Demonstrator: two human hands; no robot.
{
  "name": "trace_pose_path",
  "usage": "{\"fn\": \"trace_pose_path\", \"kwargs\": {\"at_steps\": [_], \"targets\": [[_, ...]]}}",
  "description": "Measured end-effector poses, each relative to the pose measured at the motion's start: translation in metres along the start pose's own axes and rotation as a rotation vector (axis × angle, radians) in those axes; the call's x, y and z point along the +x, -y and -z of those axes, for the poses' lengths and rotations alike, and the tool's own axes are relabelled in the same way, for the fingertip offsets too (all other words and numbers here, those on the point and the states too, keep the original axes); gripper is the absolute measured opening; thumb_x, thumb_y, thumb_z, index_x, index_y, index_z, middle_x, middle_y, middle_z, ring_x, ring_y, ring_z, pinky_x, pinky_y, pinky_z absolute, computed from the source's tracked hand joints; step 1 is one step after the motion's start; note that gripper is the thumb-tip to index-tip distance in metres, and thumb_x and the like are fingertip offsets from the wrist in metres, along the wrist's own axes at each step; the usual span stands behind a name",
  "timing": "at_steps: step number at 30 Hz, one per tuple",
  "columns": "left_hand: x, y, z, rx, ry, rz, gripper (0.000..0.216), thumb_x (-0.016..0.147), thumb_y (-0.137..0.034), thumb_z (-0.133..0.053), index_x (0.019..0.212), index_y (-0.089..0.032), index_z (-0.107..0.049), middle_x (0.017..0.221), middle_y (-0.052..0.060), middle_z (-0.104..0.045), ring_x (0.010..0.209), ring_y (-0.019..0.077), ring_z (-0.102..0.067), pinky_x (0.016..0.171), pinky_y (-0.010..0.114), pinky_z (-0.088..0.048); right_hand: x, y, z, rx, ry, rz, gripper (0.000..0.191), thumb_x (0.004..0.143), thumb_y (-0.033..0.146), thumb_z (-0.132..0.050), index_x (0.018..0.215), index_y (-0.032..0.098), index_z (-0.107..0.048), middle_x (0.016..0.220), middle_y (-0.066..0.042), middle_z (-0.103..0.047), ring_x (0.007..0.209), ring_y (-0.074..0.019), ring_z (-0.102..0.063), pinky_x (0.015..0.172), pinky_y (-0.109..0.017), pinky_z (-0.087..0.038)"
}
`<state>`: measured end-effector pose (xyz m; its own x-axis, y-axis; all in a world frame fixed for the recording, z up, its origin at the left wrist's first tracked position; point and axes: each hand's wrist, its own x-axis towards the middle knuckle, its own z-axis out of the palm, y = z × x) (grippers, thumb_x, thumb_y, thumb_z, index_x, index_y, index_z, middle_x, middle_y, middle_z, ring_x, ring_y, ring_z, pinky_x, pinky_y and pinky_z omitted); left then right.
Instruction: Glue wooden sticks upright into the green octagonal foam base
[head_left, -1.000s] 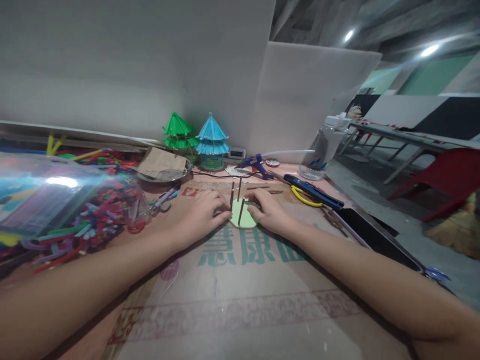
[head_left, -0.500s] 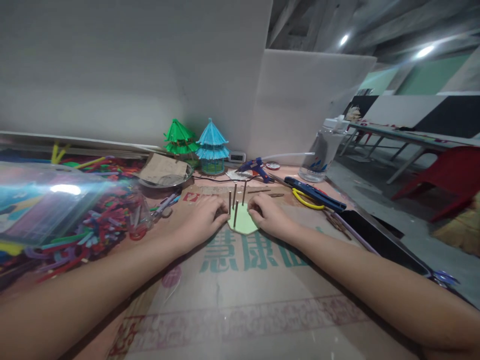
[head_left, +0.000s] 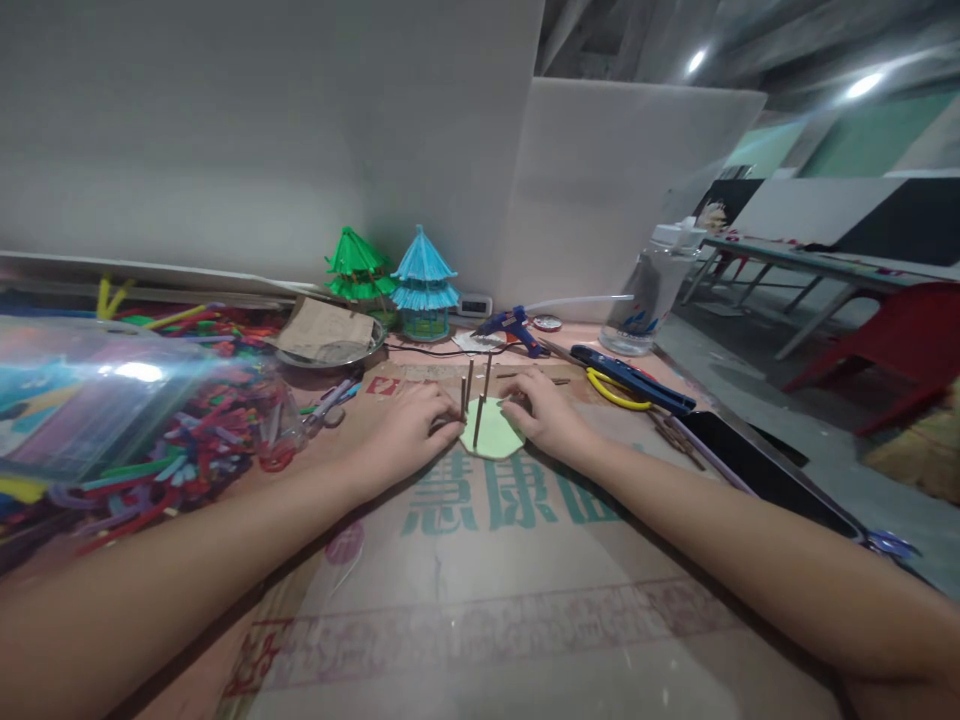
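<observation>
Cardboard sheet (head_left: 480, 560), printed with green characters, bearing the green card (head_left: 496, 438), our landmark. Far to the left of the card lies a clear bag of coloured straws (head_left: 112, 400). Beyond the card stand a water bottle (head_left: 651, 300) and two paper pagodas (head_left: 424, 285). The left hand (head_left: 409, 430) rests at the card's left edge and the right hand (head_left: 547, 415) at its right edge. Both are half-curled, fingertips against the rim. We cannot tell whether they pinch the card or merely press it. Against the view half a second earlier, we note that the card has turned slightly between the hands and that the right hand has crept toward its far corner. The thin brown sticks (head_left: 478, 420) on the card remain upright, so the turning has not loosened them.
</observation>
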<state>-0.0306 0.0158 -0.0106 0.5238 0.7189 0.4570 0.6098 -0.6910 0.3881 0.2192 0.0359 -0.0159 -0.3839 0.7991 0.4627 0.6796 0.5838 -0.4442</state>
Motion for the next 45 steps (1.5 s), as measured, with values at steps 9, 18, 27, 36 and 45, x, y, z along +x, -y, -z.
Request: {"fn": "trace_pose_path", "kwargs": {"at_steps": [9,18,27,36,45], "targets": [[0.000,0.001,-0.001,0.002,0.025,-0.026,0.011,0.093,-0.027,-0.059,0.092,-0.020,-0.067,0.098,0.007,-0.069,0.100,0.0248,-0.063,0.092,0.040,-0.049,0.000,0.004,0.000,0.047,0.026,0.021,0.012,0.089,0.014,-0.058,0.098,0.019,-0.062,0.101,-0.008,-0.062,0.096,-0.0240,-0.058,0.088,-0.039,-0.046],[0.000,-0.006,0.004,0.007,-0.008,0.005,0.011,0.090,-0.026,-0.062,0.086,-0.019,-0.069,0.093,0.006,-0.070,0.094,0.0247,-0.064,0.088,0.039,-0.049,-0.003,0.005,0.001,0.018,0.032,0.020,0.010,0.091,0.017,-0.055,0.098,0.020,-0.061,0.103,-0.009,-0.061,0.101,-0.0257,-0.057,0.092,-0.042,-0.045],[0.001,-0.007,0.006,-0.046,0.044,0.075,0.023,0.095,-0.035,-0.055,0.088,-0.019,-0.069,0.089,0.006,-0.072,0.085,0.0234,-0.065,0.078,0.036,-0.047,0.004,-0.007,-0.003,-0.028,0.053,0.048,0.018,0.087,0.008,-0.054,0.093,0.019,-0.067,0.103,-0.010,-0.062,0.102,-0.0262,-0.057,0.095,-0.042,-0.046],[0.002,-0.001,0.003,-0.080,-0.056,0.196,0.032,0.088,-0.029,-0.056,0.115,-0.015,-0.061,0.098,0.008,-0.067,0.093,0.0255,-0.063,0.082,0.038,-0.050,0.006,-0.012,-0.002,-0.055,0.056,0.041,0.017,0.089,0.010,-0.053,0.092,0.018,-0.068,0.100,-0.011,-0.066,0.100,-0.0261,-0.060,0.093,-0.040,-0.047],[0.002,-0.002,0.008,0.049,-0.058,0.014,0.025,0.099,-0.034,-0.052,0.096,-0.016,-0.070,0.102,0.011,-0.071,0.101,0.0276,-0.063,0.093,0.043,-0.047,0.006,-0.003,0.001,0.033,0.013,-0.063,0.019,0.087,0.015,-0.056,0.104,0.017,-0.064,0.104,-0.009,-0.069,0.098,-0.0250,-0.062,0.091,-0.039,-0.047]]}}
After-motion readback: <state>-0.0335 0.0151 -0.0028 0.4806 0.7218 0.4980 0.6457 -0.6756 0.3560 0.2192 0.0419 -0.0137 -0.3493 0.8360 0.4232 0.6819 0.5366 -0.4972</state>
